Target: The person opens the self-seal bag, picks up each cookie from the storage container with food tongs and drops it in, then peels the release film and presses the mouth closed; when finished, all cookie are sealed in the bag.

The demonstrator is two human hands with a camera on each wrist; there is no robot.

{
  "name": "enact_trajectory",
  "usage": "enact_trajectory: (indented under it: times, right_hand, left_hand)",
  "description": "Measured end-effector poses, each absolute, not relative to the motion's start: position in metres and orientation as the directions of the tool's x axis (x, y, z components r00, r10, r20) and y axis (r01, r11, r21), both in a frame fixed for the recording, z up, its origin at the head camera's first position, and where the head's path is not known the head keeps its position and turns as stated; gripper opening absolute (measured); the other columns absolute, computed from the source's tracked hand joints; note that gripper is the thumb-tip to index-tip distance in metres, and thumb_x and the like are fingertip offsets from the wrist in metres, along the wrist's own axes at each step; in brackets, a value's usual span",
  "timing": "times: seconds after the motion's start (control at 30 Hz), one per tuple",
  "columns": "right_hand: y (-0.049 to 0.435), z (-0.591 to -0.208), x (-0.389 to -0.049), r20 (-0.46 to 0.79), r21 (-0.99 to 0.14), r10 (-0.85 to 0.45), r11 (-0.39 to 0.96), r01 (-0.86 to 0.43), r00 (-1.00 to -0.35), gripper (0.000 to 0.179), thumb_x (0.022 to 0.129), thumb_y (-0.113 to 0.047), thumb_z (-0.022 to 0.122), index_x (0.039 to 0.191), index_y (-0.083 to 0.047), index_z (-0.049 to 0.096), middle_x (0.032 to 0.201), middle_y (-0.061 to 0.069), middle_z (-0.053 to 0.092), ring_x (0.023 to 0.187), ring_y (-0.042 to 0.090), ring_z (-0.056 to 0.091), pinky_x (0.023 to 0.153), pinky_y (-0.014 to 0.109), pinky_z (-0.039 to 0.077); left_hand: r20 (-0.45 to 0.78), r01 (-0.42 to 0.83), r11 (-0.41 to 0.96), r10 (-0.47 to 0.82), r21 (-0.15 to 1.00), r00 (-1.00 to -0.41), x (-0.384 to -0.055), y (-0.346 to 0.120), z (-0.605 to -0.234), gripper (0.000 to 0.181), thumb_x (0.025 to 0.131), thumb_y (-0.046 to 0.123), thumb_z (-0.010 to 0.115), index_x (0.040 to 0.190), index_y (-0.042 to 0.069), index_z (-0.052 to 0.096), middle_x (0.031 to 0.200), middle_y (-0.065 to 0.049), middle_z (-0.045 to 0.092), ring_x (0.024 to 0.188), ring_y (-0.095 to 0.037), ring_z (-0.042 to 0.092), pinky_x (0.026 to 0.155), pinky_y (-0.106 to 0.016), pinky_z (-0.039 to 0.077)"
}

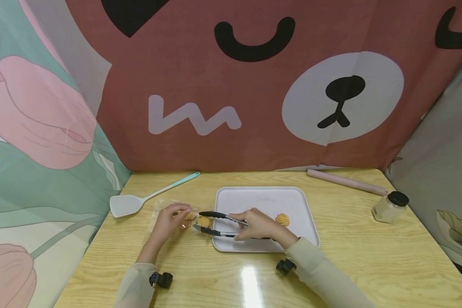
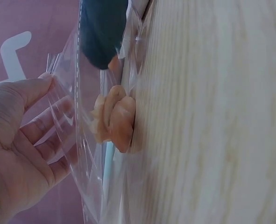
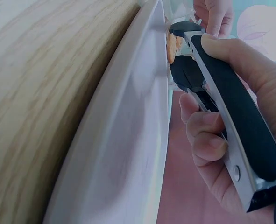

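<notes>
My left hand (image 1: 170, 220) pinches the edge of a clear plastic bag (image 2: 88, 182) between thumb and fingers, holding its mouth apart. Piped, golden cookies (image 2: 121, 119) lie inside the bag, low against the table. My right hand (image 1: 256, 224) grips metal tongs (image 3: 233, 105) with black handles and black tips. Between the tong tips, at the bag's mouth, is another cookie (image 1: 203, 221). One swirled cookie (image 1: 282, 220) sits on the right part of a white tray (image 1: 254, 194), beyond my right hand. The tongs reach left across the tray's near-left rim.
A white spatula (image 1: 127, 205) with a turquoise handle lies at the back left of the wooden table (image 1: 354, 256). At the back right are a pink rod (image 1: 346, 181) and a glass jar (image 1: 386, 209) with a black lid. A printed curtain (image 1: 215, 149) hangs behind.
</notes>
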State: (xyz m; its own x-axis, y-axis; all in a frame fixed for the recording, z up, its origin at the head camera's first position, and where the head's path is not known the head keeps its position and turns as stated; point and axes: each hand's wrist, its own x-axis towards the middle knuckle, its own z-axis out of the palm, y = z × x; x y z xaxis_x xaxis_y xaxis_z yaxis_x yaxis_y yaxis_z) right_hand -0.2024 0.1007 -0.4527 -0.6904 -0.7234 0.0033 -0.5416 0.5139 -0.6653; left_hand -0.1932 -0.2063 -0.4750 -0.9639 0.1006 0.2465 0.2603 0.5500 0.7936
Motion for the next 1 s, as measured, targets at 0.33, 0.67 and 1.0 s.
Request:
enact_trajectory:
  times: [0.33,0.67,1.0]
  right_hand:
    - [0.085,-0.454,-0.205,-0.009,-0.695,-0.708,0.512,-0.505,-0.706,0.068,0.077,-0.025,0.079,0.137,-0.009,0.05,0.064,-0.005,0.059,0.04,0.002,0.028,0.042,0.017,0.031]
    - [0.077,-0.458,-0.204,0.02,-0.69,-0.692,0.513,-0.511,-0.722,0.067,0.076,-0.025,0.08,0.135,-0.01,0.052,0.062,-0.005,0.058,0.04,0.002,0.03,0.043,0.018,0.032]
    - [0.065,-0.456,-0.203,0.028,-0.697,-0.693,0.503,-0.511,-0.721,0.067,0.076,-0.022,0.08,0.135,-0.009,0.052,0.06,-0.004,0.057,0.039,0.002,0.029,0.041,0.017,0.031]
  left_hand:
    - [0.237,0.254,0.533,0.1,0.807,-0.966,-0.193,-0.207,-0.472,0.013,0.09,0.016,0.065,0.098,0.008,0.073,0.11,-0.01,0.067,0.106,-0.029,0.059,0.09,-0.052,0.046]
    - [0.238,0.248,0.535,0.088,0.808,-0.967,-0.194,-0.206,-0.472,0.012,0.089,0.014,0.066,0.097,0.007,0.073,0.109,-0.01,0.067,0.105,-0.028,0.06,0.087,-0.048,0.049]
    - [0.292,0.289,0.531,0.081,0.797,-0.953,-0.194,-0.204,-0.473,0.009,0.086,0.009,0.069,0.094,0.005,0.073,0.104,-0.01,0.069,0.101,-0.027,0.062,0.082,-0.039,0.052]
